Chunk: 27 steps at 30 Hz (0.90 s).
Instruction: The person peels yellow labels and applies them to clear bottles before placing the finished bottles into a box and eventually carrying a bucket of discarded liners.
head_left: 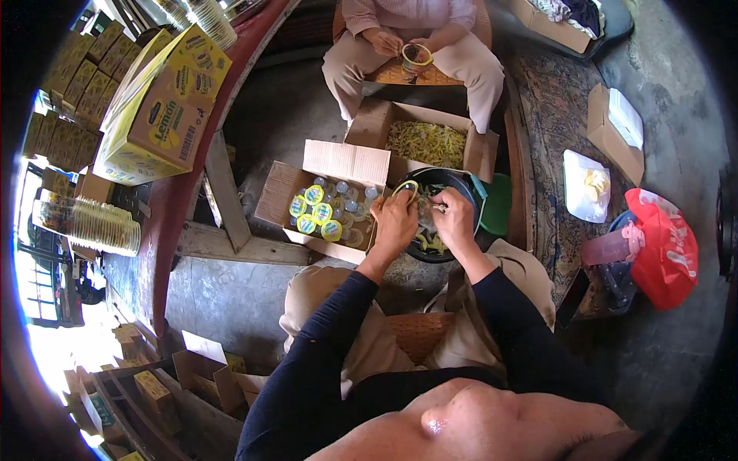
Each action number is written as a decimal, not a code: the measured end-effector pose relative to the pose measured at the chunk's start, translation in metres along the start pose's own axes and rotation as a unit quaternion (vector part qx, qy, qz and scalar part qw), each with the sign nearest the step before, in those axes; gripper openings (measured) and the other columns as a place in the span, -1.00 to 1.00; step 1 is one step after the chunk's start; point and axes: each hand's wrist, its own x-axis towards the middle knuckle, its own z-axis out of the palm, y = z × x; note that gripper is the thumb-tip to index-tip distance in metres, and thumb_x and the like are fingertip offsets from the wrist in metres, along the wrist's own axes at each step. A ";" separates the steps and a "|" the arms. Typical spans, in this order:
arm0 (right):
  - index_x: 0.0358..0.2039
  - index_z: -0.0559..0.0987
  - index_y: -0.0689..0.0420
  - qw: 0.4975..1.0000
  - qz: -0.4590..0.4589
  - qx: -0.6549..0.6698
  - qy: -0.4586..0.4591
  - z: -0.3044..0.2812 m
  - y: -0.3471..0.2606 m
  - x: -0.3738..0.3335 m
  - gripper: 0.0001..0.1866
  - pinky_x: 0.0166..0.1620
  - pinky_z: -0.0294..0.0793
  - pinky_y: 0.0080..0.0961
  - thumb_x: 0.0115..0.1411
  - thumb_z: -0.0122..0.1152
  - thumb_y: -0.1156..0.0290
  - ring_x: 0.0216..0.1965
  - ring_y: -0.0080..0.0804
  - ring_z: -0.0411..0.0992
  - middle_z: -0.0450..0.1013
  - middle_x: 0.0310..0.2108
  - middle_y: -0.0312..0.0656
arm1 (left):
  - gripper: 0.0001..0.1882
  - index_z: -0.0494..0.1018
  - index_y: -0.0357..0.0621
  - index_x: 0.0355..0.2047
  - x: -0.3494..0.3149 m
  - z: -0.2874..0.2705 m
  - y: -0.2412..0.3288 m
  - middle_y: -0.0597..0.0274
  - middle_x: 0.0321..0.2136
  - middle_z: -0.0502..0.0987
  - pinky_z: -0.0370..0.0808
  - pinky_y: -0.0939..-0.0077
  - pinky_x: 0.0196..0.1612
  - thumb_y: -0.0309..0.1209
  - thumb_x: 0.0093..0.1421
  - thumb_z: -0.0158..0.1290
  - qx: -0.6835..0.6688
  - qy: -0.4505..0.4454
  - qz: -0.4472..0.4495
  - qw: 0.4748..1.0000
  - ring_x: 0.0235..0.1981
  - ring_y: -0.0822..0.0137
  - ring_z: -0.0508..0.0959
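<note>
My left hand [395, 223] is wrapped round a clear plastic cup with a yellow rim [407, 187], held tilted above a dark bucket [433, 257]. Close on its right, my right hand [455, 220] has its fingers pinched together beside the cup; whatever they hold is too small to make out. Under both hands, yellow-green strips lie inside the bucket, partly hidden by them. Left of the bucket stands an open carton [280, 192] of clear cups, several with yellow-and-blue printed lids [314, 194].
Beyond the bucket is a carton [367, 123] of yellow strips. A seated co-worker's hands [384, 42] hold another yellow-rimmed cup [415, 60]. A yellow printed box [165, 111] and stacked cups [92, 223] stand left. A patterned bench [547, 177] at right bears a red bag [663, 250].
</note>
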 end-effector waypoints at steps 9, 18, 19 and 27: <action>-0.46 0.50 0.15 0.990 -0.117 -0.084 0.004 -0.010 -0.019 -0.004 -0.73 -0.22 0.31 -0.21 -0.25 0.34 0.62 -0.32 -0.09 0.38 0.38 -0.46 -0.16 | -0.84 0.52 -0.15 -0.31 0.003 -0.007 0.002 0.10 -0.33 0.59 0.09 0.00 0.11 -0.41 0.19 -0.02 0.030 0.013 0.016 0.999 -0.20 0.12 0.56; -0.44 0.50 0.14 0.990 -0.103 -0.097 0.000 0.001 -0.008 -0.003 -0.74 -0.20 0.28 -0.19 -0.22 0.29 0.62 -0.30 -0.06 0.36 0.36 -0.44 -0.12 | -0.83 0.55 -0.13 -0.28 -0.004 -0.001 0.005 0.12 -0.33 0.59 0.06 -0.01 0.15 -0.42 0.17 0.00 0.033 -0.010 0.039 0.999 -0.21 0.14 0.56; -0.44 0.50 0.14 0.990 -0.096 -0.100 0.005 0.002 -0.004 -0.001 -0.75 -0.20 0.27 -0.18 -0.21 0.28 0.62 -0.31 -0.05 0.36 0.36 -0.44 -0.12 | -0.83 0.55 -0.13 -0.28 -0.009 0.001 0.011 0.12 -0.32 0.60 0.06 -0.01 0.15 -0.42 0.16 0.00 0.024 -0.011 0.051 0.998 -0.20 0.14 0.56; -0.51 0.54 0.22 0.998 -0.045 0.034 -0.011 0.001 0.000 0.004 -0.86 -0.29 0.40 -0.24 -0.16 0.26 0.62 -0.38 -0.04 0.45 0.44 -0.50 -0.07 | -0.82 0.47 -0.17 -0.28 0.000 -0.004 0.000 0.05 -0.36 0.57 0.14 0.07 0.08 -0.42 0.11 0.00 -0.001 -0.006 0.007 1.000 -0.22 0.07 0.54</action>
